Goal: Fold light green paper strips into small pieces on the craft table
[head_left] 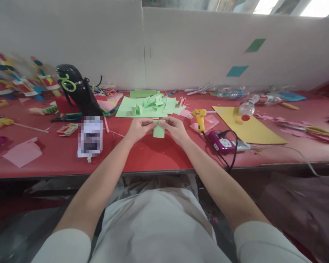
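Observation:
A small light-green piece of paper (159,132) is held up over the red table's front part. My left hand (140,128) pinches its upper left corner between thumb and fingers. At the upper right corner, my right hand (175,128) grips the same paper, thumb in front. The fingertips behind the paper are hidden. Just beyond my hands lies a larger green sheet (123,108) with a heap of cut and folded green paper pieces (153,102) on it.
Right of my hands are a yellow glue gun (199,119), a purple power socket (221,141) with cables, yellow card (254,128), plastic bottles (246,109) and scissors (307,129). Leftward stand a phone (90,137), a black bottle (79,91) and pliers (68,117). A white partition (98,40) rises behind.

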A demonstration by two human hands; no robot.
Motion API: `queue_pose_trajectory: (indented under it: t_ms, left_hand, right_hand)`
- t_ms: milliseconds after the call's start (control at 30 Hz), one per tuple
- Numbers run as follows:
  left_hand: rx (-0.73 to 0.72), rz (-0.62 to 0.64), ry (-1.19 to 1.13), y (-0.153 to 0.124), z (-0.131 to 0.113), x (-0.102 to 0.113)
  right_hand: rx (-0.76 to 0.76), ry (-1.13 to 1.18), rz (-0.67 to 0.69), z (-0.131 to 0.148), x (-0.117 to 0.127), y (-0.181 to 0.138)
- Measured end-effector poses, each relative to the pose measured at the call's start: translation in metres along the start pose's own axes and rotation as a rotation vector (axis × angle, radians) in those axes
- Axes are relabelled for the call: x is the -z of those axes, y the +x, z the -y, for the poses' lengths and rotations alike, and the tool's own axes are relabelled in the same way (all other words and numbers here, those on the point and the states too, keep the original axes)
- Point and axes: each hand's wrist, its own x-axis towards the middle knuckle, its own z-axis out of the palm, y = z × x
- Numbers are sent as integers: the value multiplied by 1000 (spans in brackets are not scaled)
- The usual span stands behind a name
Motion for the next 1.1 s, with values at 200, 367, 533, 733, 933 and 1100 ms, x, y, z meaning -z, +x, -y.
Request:
queue_pose_trajectory:
  t_ms: [200, 367, 533, 733, 933, 1100]
  left_hand:
    - [30, 21, -40, 1, 2, 1]
    - [50, 15, -49, -1, -2, -1]
    - [78, 26, -73, -2, -5, -4]
    - [60, 19, -41, -1, -2, -2]
    - [-66, 10, 122, 1, -1, 1]
    - [-84, 8, 149, 0, -3, 1]
  right_hand:
    - [-6, 19, -29, 0, 1, 1]
    - [4, 50, -48, 0, 0, 1]
    - [4, 3, -50, 1, -1, 0]
    - [26, -12, -37, 0, 1, 0]
    - [25, -66, -36, 1, 1, 0]
    - [27, -35, -27, 0, 1, 0]
